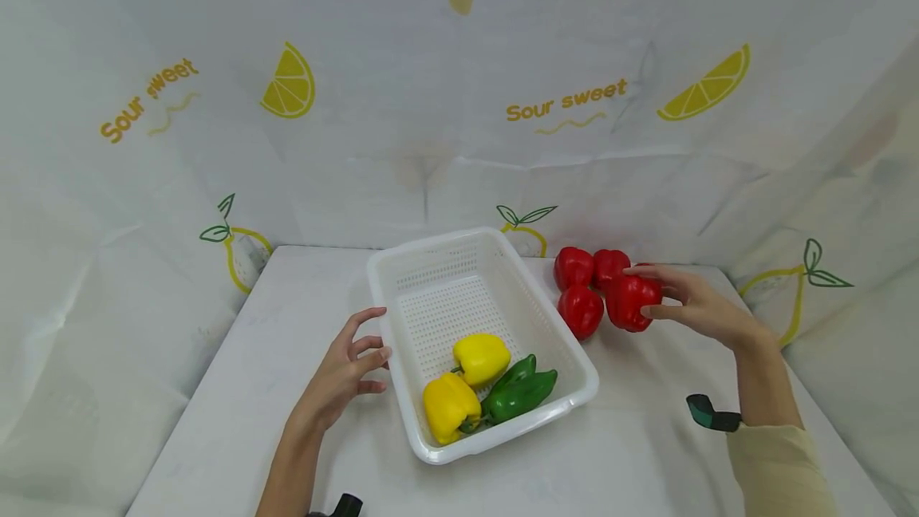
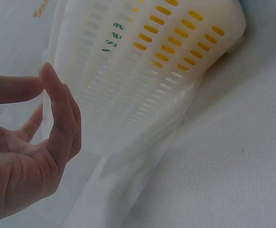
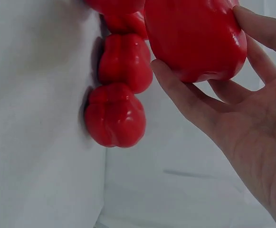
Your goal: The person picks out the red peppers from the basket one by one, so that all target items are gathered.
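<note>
My right hand (image 1: pixel 700 305) grips a red bell pepper (image 1: pixel 632 303), thumb and fingers on either side of it. In the right wrist view this pepper (image 3: pixel 195 40) is held off the table surface, apart from the lower ones. Several other red bell peppers (image 1: pixel 581 311) sit in a cluster just left of it, one partly hidden behind my fingers. A white perforated plastic basket (image 1: pixel 574 389) stands at the middle. My left hand (image 1: pixel 345 373) is at its left rim, fingers loosely bent, fingertips at or against the edge; exact contact is unclear.
Two yellow bell peppers (image 1: pixel 483 359) and green peppers (image 1: pixel 522 396) lie in the basket's near end. The white table (image 1: pixel 237 421) meets a white sheet (image 1: pixel 402 102) printed with lemons at the back and sides.
</note>
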Available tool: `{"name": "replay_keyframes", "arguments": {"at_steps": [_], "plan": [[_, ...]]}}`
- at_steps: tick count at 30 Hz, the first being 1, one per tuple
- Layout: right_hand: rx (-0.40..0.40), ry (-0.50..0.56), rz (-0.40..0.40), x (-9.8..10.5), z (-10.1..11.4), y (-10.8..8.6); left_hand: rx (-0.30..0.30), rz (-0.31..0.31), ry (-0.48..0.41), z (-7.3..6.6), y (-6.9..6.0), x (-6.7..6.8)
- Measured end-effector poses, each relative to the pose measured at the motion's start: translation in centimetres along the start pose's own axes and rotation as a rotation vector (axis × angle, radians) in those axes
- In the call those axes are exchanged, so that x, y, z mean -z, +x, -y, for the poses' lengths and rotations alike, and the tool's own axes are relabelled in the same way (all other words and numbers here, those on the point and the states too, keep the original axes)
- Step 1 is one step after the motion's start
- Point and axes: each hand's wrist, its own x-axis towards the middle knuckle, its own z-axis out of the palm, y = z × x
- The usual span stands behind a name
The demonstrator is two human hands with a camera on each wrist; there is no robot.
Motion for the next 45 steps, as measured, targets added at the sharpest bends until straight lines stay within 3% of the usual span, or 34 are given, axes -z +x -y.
{"name": "replay_keyframes", "arguments": {"at_steps": [6, 13, 28, 36, 40, 45], "plan": [[-0.103, 0.040, 0.055, -0.5, -1.5, 0.1, 0.002, 0.003, -0.007, 0.0, 0.0, -0.1], [-0.129, 0.090, 0.079, -1.1, -3.1, 0.2, -0.003, -0.006, -0.007, 0.3, -0.2, -0.5], [-0.186, 0.168, 0.106, -2.0, -4.8, 0.3, -0.016, -0.071, -0.041, 0.1, -1.9, -2.6], [-0.208, 0.173, 0.106, -2.7, -4.9, 0.9, 0.003, -0.012, -0.093, 0.3, -3.7, -3.6], [-0.212, 0.185, 0.107, -3.0, -4.7, 1.2, -0.010, 0.006, -0.108, 0.1, -4.2, -3.5], [-0.213, 0.200, 0.106, -3.4, -4.6, 1.3, -0.007, -0.003, -0.066, -0.3, -4.0, -2.5]]}}
